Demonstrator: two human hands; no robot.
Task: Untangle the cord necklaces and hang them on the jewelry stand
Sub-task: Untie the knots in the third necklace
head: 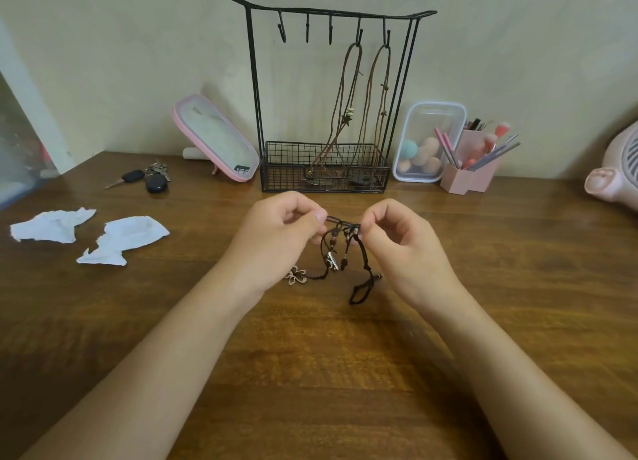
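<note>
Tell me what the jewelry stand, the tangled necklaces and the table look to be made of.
Jewelry stand: thin black metal wire, matte painted look; slim rods, hooks and a grid basket. Tangled necklaces: black woven or waxed cord, too small to tell which, with small silvery, metal-looking charms. Table: brown wood or wood-look laminate; grain streaks, slight sheen.

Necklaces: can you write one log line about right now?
step: untangling | left hand: pinches black cord tangle | right hand: pinches same tangle | jewelry stand: two brown necklaces hung, three hooks free
</note>
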